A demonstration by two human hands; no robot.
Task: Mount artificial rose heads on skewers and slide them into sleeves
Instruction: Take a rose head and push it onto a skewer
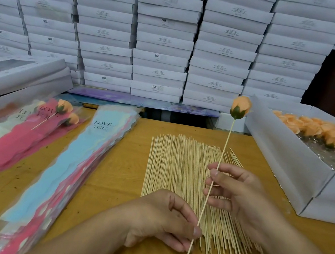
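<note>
Now the person holds one skewer [209,192] up over the wooden table [126,177], leaning a little to the right at the top. An orange rose head [240,110] sits on its far tip. The left hand [164,221] pinches the skewer low down, between thumb and curled fingers. The right hand [237,195] holds it higher up with its fingertips, and its other fingers are loosely bent.

Under both hands lies a big pile of bare skewers [178,173]. On the right is a box of rose heads [326,137]. On the left lie the sleeves [80,156] with "LOVE YOU" on them, and further left two finished roses [67,112] rest on a pink stack.

The rose looks mounted, so the sleeve probably comes next. To do it well, the person should check the head sits tight and straight, then slide the bare end in first, slowly, so the point does not poke through the thin sleeve.
</note>
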